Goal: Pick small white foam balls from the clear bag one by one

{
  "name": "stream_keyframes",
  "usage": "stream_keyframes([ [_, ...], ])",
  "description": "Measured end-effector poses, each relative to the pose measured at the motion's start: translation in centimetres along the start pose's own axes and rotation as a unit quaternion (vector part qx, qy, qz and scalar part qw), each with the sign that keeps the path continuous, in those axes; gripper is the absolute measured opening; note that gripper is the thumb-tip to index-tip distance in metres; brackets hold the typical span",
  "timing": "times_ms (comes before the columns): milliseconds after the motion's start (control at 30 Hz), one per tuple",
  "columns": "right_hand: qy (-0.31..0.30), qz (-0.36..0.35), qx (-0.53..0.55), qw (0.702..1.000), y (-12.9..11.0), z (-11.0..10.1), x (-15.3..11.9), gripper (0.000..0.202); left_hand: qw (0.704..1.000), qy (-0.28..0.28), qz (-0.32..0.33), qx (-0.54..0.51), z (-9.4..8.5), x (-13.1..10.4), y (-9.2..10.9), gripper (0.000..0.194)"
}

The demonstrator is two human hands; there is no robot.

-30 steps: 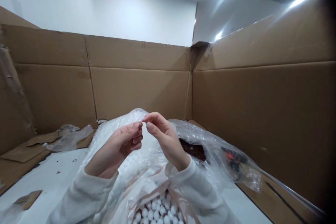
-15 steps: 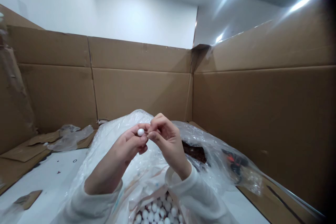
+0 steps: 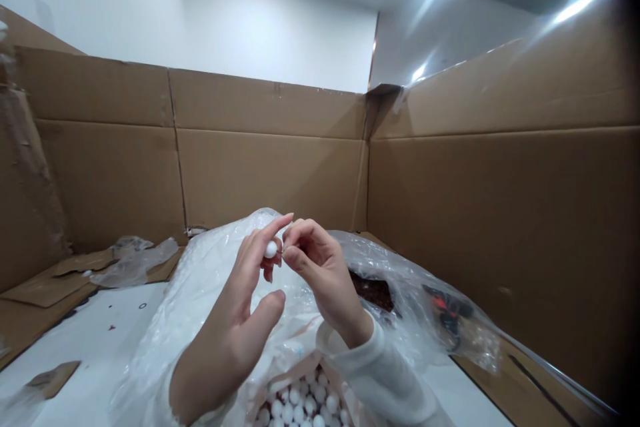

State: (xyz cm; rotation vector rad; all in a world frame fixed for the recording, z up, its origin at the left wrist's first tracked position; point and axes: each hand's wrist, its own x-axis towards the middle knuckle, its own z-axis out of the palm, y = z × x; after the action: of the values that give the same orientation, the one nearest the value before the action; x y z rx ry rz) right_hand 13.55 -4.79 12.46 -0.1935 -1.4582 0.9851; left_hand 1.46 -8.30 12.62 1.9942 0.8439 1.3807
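Observation:
A small white ball (image 3: 271,249), smooth and slightly egg-shaped, is up in front of me between my two hands. My left hand (image 3: 240,313) has its thumb swung well away and its index finger stretched out, with the ball right beside its fingers; whether they touch it I cannot tell. Thumb and index finger of my right hand (image 3: 320,267) pinch together just right of the ball, on what looks like a thin dark strand at its side. Below, an open plastic bag (image 3: 260,373) holds many similar white balls (image 3: 300,403), with reddish-brown bits among them.
Tall cardboard walls (image 3: 270,167) enclose the work surface. A large bubble-wrap-like plastic pile (image 3: 200,280) lies behind my hands. To the right, clear plastic (image 3: 415,307) covers dark and red items. Cardboard scraps (image 3: 55,283) and crumpled film (image 3: 135,263) lie on the left.
My left thumb has come off the ball and dropped away, while the left index finger has straightened upward. My right hand keeps its pinch, nearly in place.

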Motion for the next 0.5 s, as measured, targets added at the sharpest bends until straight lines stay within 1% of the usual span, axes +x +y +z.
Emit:
stream_keyframes([
  [133, -0.002, 0.017, -0.018, 1.0, -0.28, -0.03, -0.04, 0.012, 0.999, -0.001, 0.026, 0.04, -0.01, -0.01, -0.02, 0.055],
  [333, -0.019, 0.027, -0.011, 0.999, -0.38, -0.04, -0.13, 0.011, 0.993, 0.007, 0.071, 0.094, 0.36, -0.22, -0.04, 0.057],
  [500, -0.002, 0.027, -0.01, 1.0, -0.32, 0.08, -0.17, 0.013, 0.985, 0.022, 0.105, 0.133, 0.79, -0.35, -0.17, 0.06],
])
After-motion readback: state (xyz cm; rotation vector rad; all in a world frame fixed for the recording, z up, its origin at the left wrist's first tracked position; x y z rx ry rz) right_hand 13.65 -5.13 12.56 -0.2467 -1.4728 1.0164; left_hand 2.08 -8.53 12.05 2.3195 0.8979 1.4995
